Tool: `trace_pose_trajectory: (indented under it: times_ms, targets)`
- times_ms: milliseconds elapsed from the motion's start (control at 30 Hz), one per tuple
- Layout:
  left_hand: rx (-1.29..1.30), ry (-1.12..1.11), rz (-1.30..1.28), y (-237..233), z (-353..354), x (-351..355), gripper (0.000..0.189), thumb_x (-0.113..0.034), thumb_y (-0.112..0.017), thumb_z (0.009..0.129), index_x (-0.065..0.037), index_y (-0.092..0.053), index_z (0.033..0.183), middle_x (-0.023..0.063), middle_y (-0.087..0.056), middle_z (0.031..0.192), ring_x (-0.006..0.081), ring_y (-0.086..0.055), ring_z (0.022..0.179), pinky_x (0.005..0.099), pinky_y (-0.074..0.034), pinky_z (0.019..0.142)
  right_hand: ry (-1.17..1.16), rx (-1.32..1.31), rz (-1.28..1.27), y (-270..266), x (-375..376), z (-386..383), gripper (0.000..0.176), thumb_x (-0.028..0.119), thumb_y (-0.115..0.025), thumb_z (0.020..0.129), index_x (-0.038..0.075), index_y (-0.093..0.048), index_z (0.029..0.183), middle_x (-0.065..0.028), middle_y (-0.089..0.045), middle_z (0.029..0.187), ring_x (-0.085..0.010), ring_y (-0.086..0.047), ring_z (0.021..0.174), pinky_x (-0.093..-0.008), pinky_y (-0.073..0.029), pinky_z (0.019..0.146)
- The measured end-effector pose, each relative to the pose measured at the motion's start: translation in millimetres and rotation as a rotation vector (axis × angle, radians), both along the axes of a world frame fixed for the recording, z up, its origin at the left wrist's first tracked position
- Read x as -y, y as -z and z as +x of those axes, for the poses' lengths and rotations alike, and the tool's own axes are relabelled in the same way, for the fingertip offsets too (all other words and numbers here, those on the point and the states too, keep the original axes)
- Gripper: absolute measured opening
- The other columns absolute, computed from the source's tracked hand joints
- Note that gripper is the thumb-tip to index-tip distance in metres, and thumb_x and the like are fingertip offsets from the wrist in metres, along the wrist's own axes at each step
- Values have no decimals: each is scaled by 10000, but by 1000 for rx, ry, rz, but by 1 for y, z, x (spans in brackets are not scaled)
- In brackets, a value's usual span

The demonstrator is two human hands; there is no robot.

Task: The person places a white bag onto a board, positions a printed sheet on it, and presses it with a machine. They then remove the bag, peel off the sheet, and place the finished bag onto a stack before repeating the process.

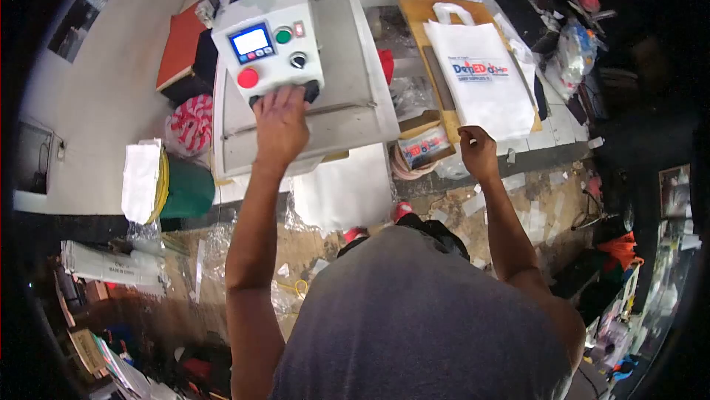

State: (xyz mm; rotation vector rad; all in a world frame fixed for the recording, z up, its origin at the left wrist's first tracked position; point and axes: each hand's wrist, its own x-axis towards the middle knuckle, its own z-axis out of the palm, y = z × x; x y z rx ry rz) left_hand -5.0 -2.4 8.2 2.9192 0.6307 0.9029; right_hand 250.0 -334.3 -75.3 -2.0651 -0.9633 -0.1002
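My left hand [281,120] is closed round the black handle [311,91] at the front of a white heat press [275,11]. The press has a lit screen [251,42], a red button and a green button. My right hand [478,153], fingers curled together, is at the lower left corner of a white tote bag [481,96]; whether it pinches the bag's edge is hidden. That bag lies flat with its handle loop away from me, printed in blue and red, on a wooden board [416,11].
Below the press hangs a white sheet-like piece [344,189]. A small box [429,147] with a printed piece stands between press and board. At left are a green bin [188,191] and a red-and-white striped bundle [191,126]. Scraps litter the floor [458,200].
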Motion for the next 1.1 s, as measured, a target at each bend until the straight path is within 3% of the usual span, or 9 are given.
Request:
trace_pose_trajectory:
  times_ms: [200, 367, 433, 500, 700, 800, 900, 967, 1100]
  targets:
    - [-13, -67, 41, -1, -29, -19, 280, -100, -608, 883, -76, -643, 1160, 138, -647, 1042, 367, -577, 1008, 494, -412, 942, -46, -71, -39, 25, 11, 26, 118, 37, -630, 888, -10, -688, 980, -193, -707, 943, -303, -711, 799, -375, -568, 702]
    - [131, -175, 24, -9, -32, 4, 347, -8, -586, 892, -101, -649, 1220, 190, -642, 1146, 403, -565, 1151, 528, -415, 1019, -135, -80, -67, 34, 36, 72, 179, 36, -675, 848, 17, -660, 1025, -170, -690, 970, -324, -674, 885, -419, -546, 766]
    - [169, -240, 3, -11, -19, 58, 361, 33, -563, 883, -71, -646, 1219, 195, -636, 1152, 401, -569, 1134, 503, -436, 998, -131, 324, -157, 20, 61, 93, 408, 63, -758, 776, 74, -604, 1154, -148, -633, 1100, -349, -602, 1043, -463, -498, 862]
    - [234, -271, -30, 0, -10, 110, 327, 34, -548, 879, -37, -642, 1184, 178, -640, 1136, 392, -570, 1120, 465, -450, 982, -73, 251, -387, 19, 88, 111, 697, 130, -852, 674, 127, -522, 1287, -121, -515, 1290, -345, -496, 1207, -483, -446, 935]
    - [140, -128, -641, 99, 17, 232, 259, 77, -605, 839, -25, -652, 1072, 173, -660, 1086, 355, -638, 1020, 416, -513, 889, -237, 301, -514, 31, 104, 180, 610, 98, -812, 711, 112, -571, 1271, -105, -545, 1258, -336, -518, 1184, -484, -466, 943]
    - [54, -146, -834, 108, 34, 269, 196, 35, -642, 854, -26, -675, 1038, 167, -687, 1024, 340, -675, 998, 399, -533, 870, -458, 128, -494, 23, 97, 204, 295, 81, -680, 817, 50, -670, 1110, -149, -626, 1029, -349, -608, 1009, -444, -516, 876]
    - [61, -113, -1060, 114, 60, 296, 275, -62, -674, 893, -25, -655, 1166, 165, -683, 1126, 317, -669, 1072, 410, -544, 895, -471, 19, -420, -4, 81, 201, 241, 71, -628, 843, 27, -668, 1077, -183, -621, 982, -367, -624, 943, -463, -520, 840]
    - [107, -40, -1362, 112, 85, 310, 455, -76, -626, 954, -32, -486, 1384, 162, -592, 1336, 276, -583, 1244, 416, -517, 1006, -459, -99, -342, -32, 68, 164, 194, 80, -628, 859, -37, -633, 1013, -227, -618, 934, -420, -618, 838, -473, -517, 761]
    - [251, 202, -1684, 70, 115, 327, 813, -211, -750, 908, -77, -243, 1530, 159, -377, 1515, 306, -432, 1374, 434, -477, 1063, -690, -437, -342, 0, 58, 86, 269, 195, -636, 953, -41, -642, 1080, -190, -662, 970, -259, -664, 877, -378, -538, 797]
